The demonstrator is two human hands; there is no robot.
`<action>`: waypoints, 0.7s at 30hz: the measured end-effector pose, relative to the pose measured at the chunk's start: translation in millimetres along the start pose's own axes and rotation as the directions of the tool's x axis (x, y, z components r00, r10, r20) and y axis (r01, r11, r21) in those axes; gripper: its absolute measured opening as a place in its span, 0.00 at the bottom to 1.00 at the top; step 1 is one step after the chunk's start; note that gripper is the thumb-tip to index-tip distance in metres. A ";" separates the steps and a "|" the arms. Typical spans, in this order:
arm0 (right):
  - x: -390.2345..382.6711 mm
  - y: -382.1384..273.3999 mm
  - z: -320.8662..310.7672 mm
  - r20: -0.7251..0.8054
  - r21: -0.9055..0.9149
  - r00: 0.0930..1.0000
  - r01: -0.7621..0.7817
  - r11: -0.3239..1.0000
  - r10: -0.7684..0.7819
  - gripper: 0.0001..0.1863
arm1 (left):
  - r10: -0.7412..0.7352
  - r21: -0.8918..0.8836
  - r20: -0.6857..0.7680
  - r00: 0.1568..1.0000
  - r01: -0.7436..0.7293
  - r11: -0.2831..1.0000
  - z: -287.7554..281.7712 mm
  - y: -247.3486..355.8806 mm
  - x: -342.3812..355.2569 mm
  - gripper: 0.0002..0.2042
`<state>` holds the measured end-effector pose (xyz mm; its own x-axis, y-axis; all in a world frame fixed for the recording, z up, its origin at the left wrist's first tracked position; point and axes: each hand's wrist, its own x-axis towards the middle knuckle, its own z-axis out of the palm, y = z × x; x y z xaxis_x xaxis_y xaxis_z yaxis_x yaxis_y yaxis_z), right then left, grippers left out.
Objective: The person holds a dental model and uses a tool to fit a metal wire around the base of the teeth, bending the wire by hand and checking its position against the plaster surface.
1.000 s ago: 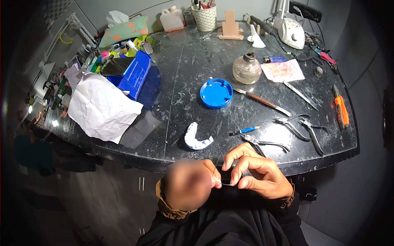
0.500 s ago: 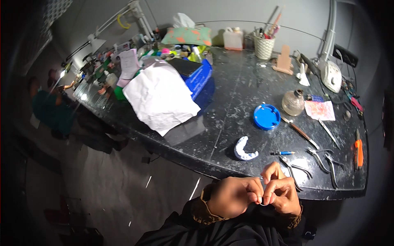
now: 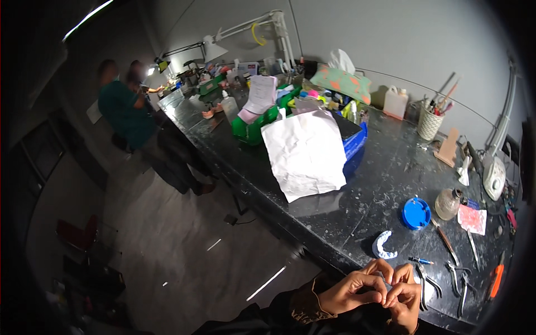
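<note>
In the head view, the bare left hand (image 3: 347, 294) and bare right hand (image 3: 404, 297) pinch together, seemingly on a small piece the fingers hide, the handwork looking unfinished, its progress unclear, while a white horseshoe-shaped dental cast (image 3: 379, 245) and silver metal pliers (image 3: 421, 271) lie near, apparently unobstructive.

A long, scuffed black desk (image 3: 371, 192) runs from near right to far left. Near right lie three pliers (image 3: 463, 294), an orange-handled tool (image 3: 496, 282), a knife (image 3: 445, 241), a blue pencil (image 3: 421, 261) and a white tooth mould (image 3: 379, 245); beyond, a blue dish (image 3: 416, 213) and glass bottle (image 3: 447, 205). Farther back stand a jug (image 3: 395, 103) and basket (image 3: 429, 124); leftward, a green bin (image 3: 245, 134).
</note>
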<state>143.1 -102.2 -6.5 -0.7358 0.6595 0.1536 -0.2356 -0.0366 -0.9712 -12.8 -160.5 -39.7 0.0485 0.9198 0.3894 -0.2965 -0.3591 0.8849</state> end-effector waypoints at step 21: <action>-2.8 -17.4 -21.3 -0.261 -0.328 0.965 -0.105 0.939 0.017 0.07 | -0.105 0.238 -0.120 0.987 0.131 0.962 -15.7 5.5 21.9 0.11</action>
<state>162.9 -87.5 6.1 -0.5485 0.8319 0.0842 0.0643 0.1424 -0.9877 -28.3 -139.9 -30.3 -0.0351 0.9647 0.2609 -0.0524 -0.2625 0.9635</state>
